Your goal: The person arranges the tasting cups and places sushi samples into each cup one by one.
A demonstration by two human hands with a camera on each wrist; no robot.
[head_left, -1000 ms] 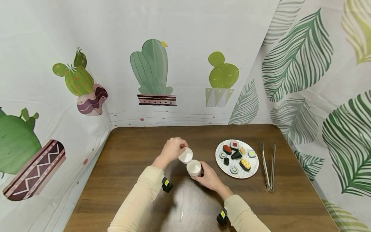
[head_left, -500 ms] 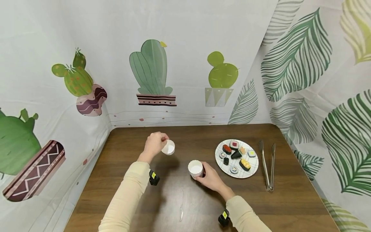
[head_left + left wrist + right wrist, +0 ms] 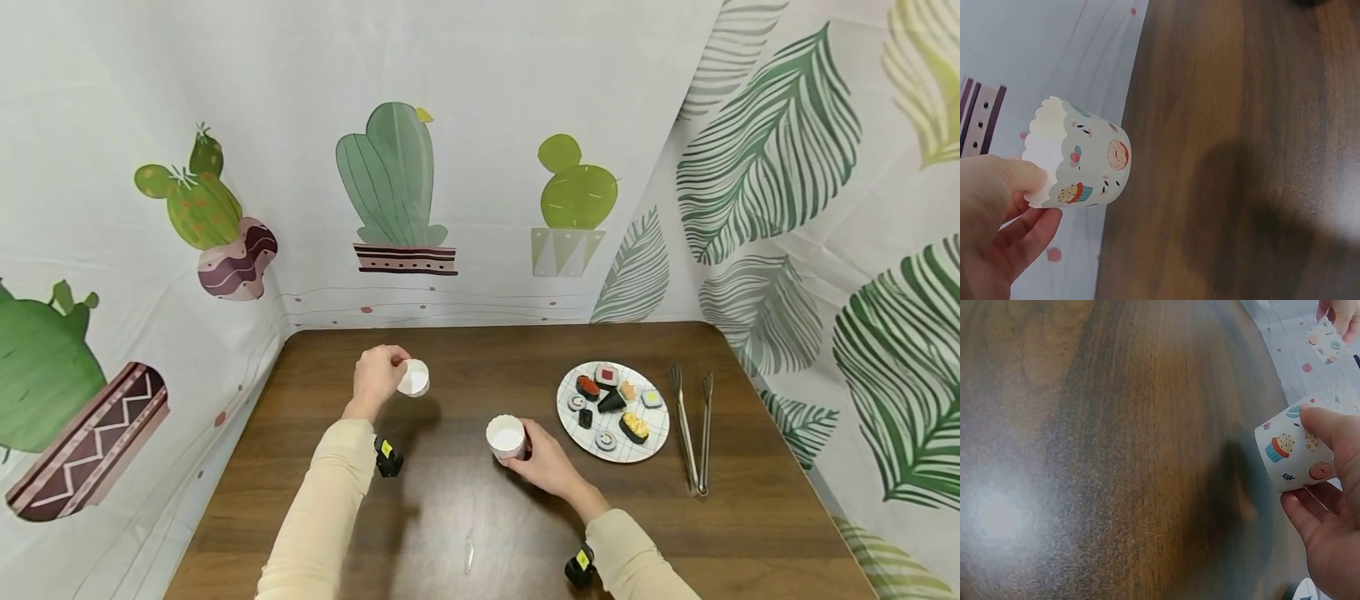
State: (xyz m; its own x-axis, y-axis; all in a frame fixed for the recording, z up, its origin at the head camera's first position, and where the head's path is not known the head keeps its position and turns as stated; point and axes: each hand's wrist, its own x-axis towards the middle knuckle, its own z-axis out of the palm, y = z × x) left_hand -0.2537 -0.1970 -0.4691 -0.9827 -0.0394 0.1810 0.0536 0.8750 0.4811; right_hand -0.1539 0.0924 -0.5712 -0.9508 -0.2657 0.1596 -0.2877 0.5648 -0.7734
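My left hand [image 3: 377,377] pinches a white paper baking cup [image 3: 1094,156] by its scalloped rim, thumb inside and fingers outside. Small cupcake and donut prints cover the cup's side, and its shadow falls on the table below it. To the right, my right hand [image 3: 546,454] holds a second paper baking cup [image 3: 1294,450] of the same print, thumb on one side and fingers on the other. From above, the inside of this second cup shows plain white. A wide gap separates the two cups in the head view.
A round white plate [image 3: 570,433] with several sushi pieces [image 3: 634,427] lies right of my right hand. Metal tongs [image 3: 701,467] lie spread at the table's right side. A thin clear strip [image 3: 469,550] is on the brown table [image 3: 262,517] near the front. Printed cloth hangs behind.
My left hand has carried its baking cup left and slightly back, away from the other cup. The right hand with its cup has barely shifted.
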